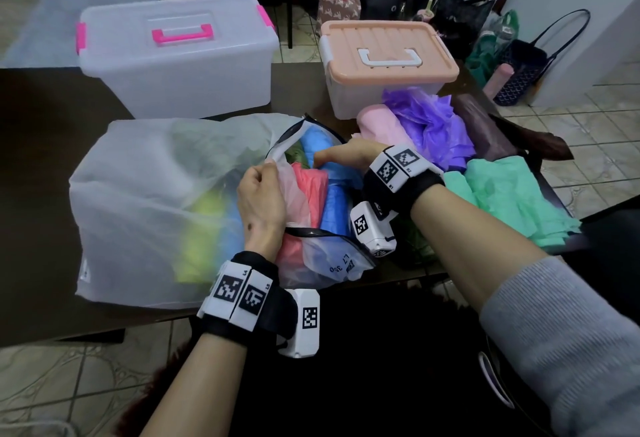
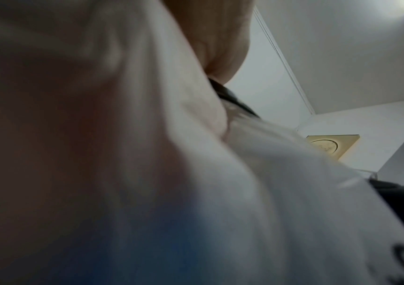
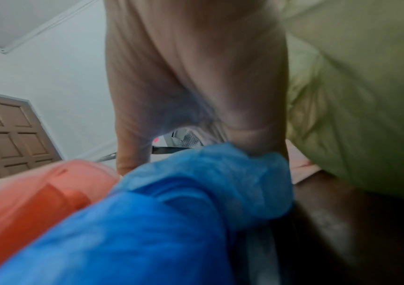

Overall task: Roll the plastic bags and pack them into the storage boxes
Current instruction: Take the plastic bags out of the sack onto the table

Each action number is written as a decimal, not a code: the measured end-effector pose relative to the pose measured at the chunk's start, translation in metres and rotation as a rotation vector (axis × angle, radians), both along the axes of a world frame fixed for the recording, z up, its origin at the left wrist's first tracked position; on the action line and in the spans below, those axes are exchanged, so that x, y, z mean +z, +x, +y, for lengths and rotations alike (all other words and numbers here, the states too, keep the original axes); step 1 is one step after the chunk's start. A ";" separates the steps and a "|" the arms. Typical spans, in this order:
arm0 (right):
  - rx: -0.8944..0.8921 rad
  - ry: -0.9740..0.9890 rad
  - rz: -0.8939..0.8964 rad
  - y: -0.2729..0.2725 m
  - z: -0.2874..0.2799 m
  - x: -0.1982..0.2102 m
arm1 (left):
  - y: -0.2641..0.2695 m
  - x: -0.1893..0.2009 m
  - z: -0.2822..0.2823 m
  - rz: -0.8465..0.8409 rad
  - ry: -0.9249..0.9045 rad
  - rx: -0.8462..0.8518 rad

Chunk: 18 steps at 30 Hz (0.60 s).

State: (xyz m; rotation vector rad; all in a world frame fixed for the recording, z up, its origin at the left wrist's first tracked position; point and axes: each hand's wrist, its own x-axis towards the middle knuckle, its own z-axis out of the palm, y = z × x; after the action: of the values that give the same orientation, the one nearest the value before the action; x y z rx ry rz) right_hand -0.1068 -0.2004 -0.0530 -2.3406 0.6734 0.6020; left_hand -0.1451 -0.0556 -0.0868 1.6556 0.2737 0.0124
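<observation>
left hand [image 1: 260, 198] gripping pouch [image 1: 145, 201] (translucent), right hand [image 1: 341, 156] inside

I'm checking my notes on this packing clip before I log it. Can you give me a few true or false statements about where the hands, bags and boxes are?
1. Both storage boxes have their lids on. True: the clear box and the peach-lidded box are closed.
2. The right hand reaches into the zip bag. True.
3. The left hand rests flat on the table. False: it grips the zip bag's opening.
4. The purple bags lie inside the clear box. False: they lie on the table by the peach-lidded box.
5. The green bags lie left of the zip bag. False: they lie to its right.
</observation>
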 end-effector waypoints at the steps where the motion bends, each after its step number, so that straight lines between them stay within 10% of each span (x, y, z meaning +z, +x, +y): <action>1: -0.019 0.034 0.003 -0.001 0.000 0.000 | 0.000 0.000 0.000 -0.001 0.002 -0.002; 18: -0.017 0.108 -0.004 -0.003 0.003 -0.006 | 0.002 -0.003 -0.001 0.007 -0.030 -0.001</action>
State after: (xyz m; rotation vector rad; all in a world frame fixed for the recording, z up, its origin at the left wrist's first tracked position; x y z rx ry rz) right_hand -0.1101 -0.1977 -0.0591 -2.2334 0.6429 0.6111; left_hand -0.1429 -0.0564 -0.0896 1.6261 0.2767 0.0015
